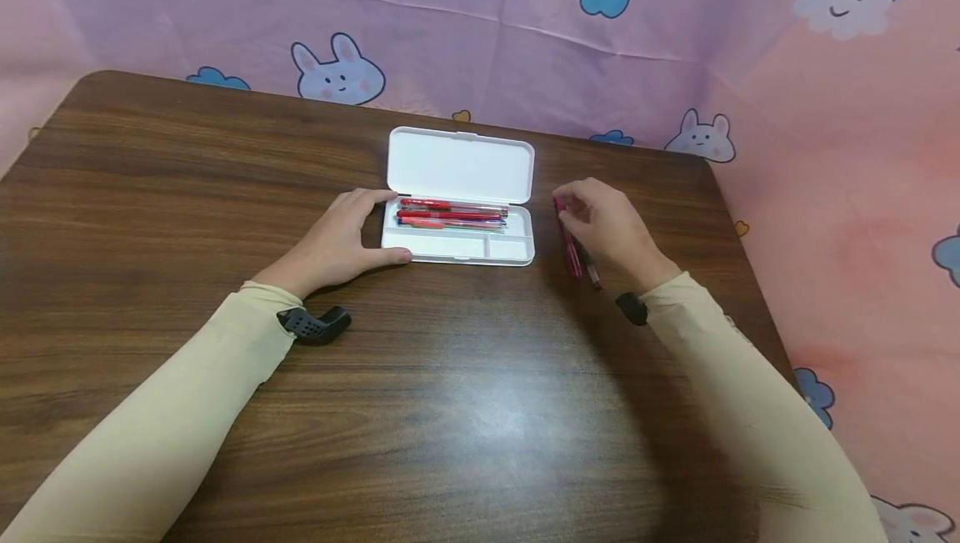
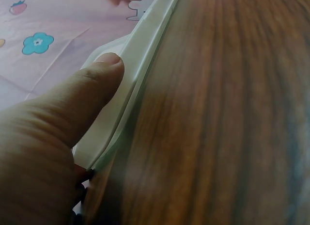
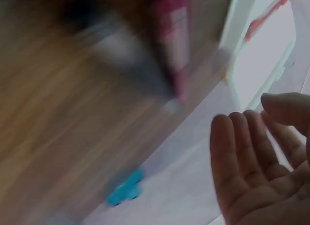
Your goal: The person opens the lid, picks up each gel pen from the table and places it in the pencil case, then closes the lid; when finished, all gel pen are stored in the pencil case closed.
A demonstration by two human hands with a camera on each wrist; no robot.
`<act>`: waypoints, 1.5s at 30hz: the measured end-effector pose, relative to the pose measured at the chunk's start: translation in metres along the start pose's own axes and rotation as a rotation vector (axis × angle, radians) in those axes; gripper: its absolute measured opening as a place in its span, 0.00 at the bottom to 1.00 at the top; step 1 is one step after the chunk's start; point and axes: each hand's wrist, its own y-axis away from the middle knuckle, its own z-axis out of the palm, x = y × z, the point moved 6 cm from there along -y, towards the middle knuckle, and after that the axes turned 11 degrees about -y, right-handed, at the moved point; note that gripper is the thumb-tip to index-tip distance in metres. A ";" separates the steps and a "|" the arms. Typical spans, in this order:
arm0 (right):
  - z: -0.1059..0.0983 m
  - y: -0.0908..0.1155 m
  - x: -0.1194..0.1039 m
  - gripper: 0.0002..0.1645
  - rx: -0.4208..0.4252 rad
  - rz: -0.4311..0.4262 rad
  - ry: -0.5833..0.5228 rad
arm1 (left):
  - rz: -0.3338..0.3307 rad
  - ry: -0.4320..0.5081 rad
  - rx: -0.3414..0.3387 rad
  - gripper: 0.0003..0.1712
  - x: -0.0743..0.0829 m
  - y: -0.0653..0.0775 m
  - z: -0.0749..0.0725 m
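Note:
A white pencil case [image 1: 442, 248] lies with its lid [image 1: 461, 165] laid back, several red and other pens [image 1: 450, 216] in its long upper compartment. My left hand [image 1: 330, 244] holds the case's left end, thumb at the front edge and index finger near the hinge. The left wrist view shows that thumb [image 2: 99, 79] pressed on the white side. To the right of the case, my right hand [image 1: 609, 222] is over a pink pen [image 1: 572, 258] and a dark-tipped clear pen [image 1: 592, 271]. In the right wrist view, its relaxed fingers [image 3: 247, 147] hold nothing.
The case and pens are on a brown wood-grain table [image 1: 420, 376]. A pink and lilac cloth [image 1: 480, 34] with cartoon rabbits and flowers hangs behind the table and along its right side. Dark bands [image 1: 315, 324] sit on both wrists.

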 end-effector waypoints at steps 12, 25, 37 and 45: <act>-0.020 0.045 0.075 0.31 -0.142 0.443 -0.465 | -0.006 0.000 -0.006 0.59 -0.004 0.003 -0.002; 0.006 0.034 0.070 0.27 -0.170 0.441 -0.390 | 0.004 -0.003 -0.002 0.59 0.003 0.000 -0.001; 0.008 0.031 0.069 0.24 -0.149 0.451 -0.284 | 0.002 0.004 -0.004 0.59 0.002 0.000 -0.002; 0.006 0.032 0.065 0.23 -0.142 0.471 -0.249 | 0.002 0.001 -0.005 0.59 0.003 0.001 -0.002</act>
